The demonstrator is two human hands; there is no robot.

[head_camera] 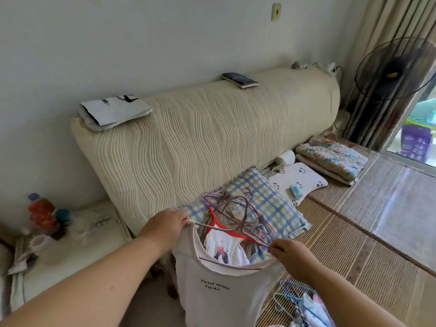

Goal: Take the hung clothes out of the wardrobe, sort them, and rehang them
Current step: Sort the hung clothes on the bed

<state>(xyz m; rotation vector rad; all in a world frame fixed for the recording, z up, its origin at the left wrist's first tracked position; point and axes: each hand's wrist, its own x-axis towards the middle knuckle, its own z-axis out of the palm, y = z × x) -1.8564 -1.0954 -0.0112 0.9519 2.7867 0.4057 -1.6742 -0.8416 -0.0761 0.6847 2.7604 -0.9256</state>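
Tank top, white and ribbed, hung at six o'clock in your view, beside the bed mat and stretched between both hands. Your left grip was pinched on one shoulder strap. Your right grip was pinched on the far tip of the wire hanger set across the neck opening.

Assessment: light, limp and stretchy. It would likely slide off a tilted hanger, so take it at the straps.

Count:
- one top, held
- one hanger in it
- one red-trimmed garment at twelve o'clock, on the plaid pillow
- tangled hangers there, number not determinable
- at least two blue hangers at five o'clock
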